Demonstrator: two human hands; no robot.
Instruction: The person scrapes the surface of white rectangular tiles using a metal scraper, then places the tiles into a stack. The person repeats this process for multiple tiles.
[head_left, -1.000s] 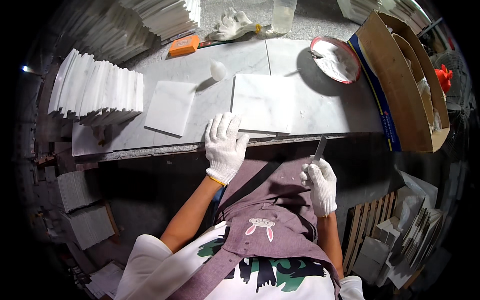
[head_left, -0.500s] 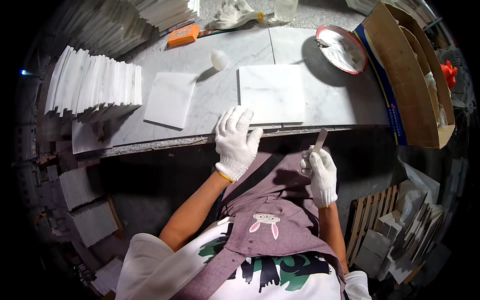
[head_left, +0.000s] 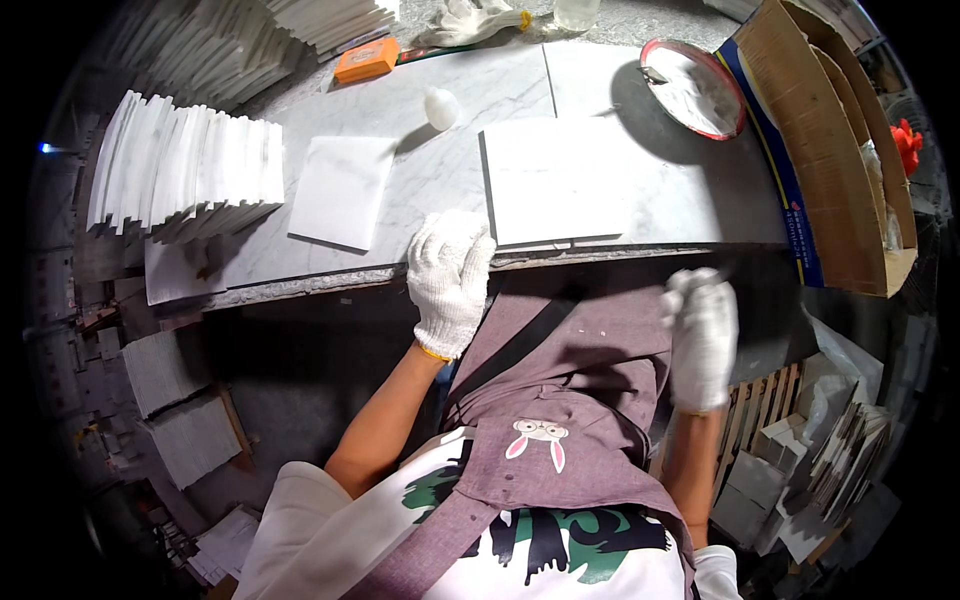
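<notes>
My left hand (head_left: 450, 285), in a white knit glove, rests on the front edge of the bench with its fingers loosely bent and nothing in them. Just right of its fingertips lies a large white marble tile (head_left: 556, 180), flat and close to the edge. Left of the hand is a smaller white tile (head_left: 343, 192). My right hand (head_left: 702, 335), gloved too and blurred by motion, is closed in front of the bench. The flat metal blade it grips is smeared and barely shows. Behind the tiles stands a small white rounded object (head_left: 441, 109).
Upright stacked tiles (head_left: 190, 165) stand at the bench's left. A red-rimmed bowl of white paste (head_left: 692, 90) sits back right, beside a cardboard box (head_left: 830, 150). An orange box (head_left: 367, 61) and spare gloves (head_left: 475, 22) lie at the back. A wooden pallet (head_left: 765, 400) is at lower right.
My right hand has swung right, away from the large tile, with the blade. My left hand has slid off the tile's near left corner and drawn its fingers in.
</notes>
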